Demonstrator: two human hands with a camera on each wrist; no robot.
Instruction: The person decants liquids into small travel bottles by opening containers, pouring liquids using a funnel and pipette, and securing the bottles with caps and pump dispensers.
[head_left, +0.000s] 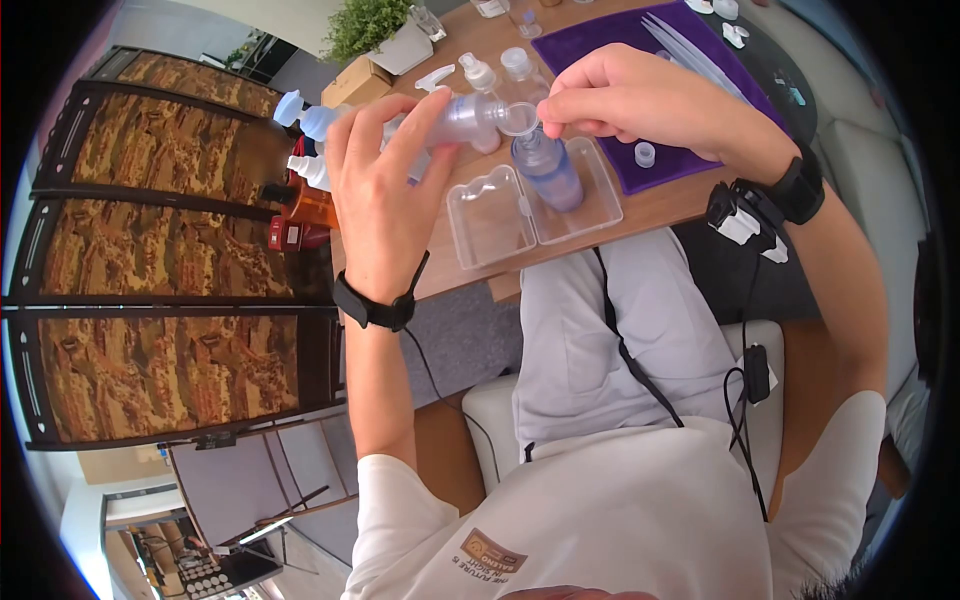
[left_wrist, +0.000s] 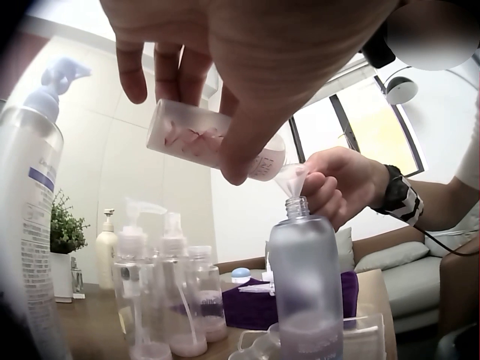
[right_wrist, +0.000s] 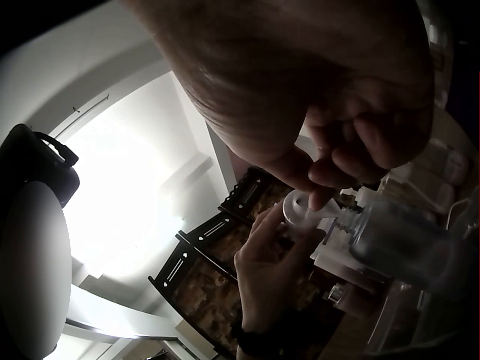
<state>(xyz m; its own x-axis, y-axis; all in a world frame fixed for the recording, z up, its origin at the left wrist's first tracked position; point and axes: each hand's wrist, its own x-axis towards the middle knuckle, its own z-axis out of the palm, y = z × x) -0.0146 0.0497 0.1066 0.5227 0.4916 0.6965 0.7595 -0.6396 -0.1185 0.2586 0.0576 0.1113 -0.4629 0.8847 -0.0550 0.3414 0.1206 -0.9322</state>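
My left hand (head_left: 385, 195) grips a small frosted bottle (left_wrist: 187, 135) with a pink flower print. This bottle is tipped nearly sideways, its mouth at the wide end of a small clear funnel (left_wrist: 291, 178). Thumb and fingers of my right hand (head_left: 640, 105) pinch the funnel's rim. The funnel's spout sits in the neck of a translucent blue bottle (head_left: 548, 172), which stands upright with liquid in its lower part. Under it lies an opened clear plastic case (head_left: 492, 225), near the table's front edge.
Clear pump and spray bottles (left_wrist: 180, 300) with a little pink liquid stand behind the case. A tall pump bottle (left_wrist: 34, 225) is at the left. On the right, a purple mat (head_left: 650, 178) bears a small clear cap (head_left: 645, 154). A potted plant (head_left: 370, 35) stands farther back.
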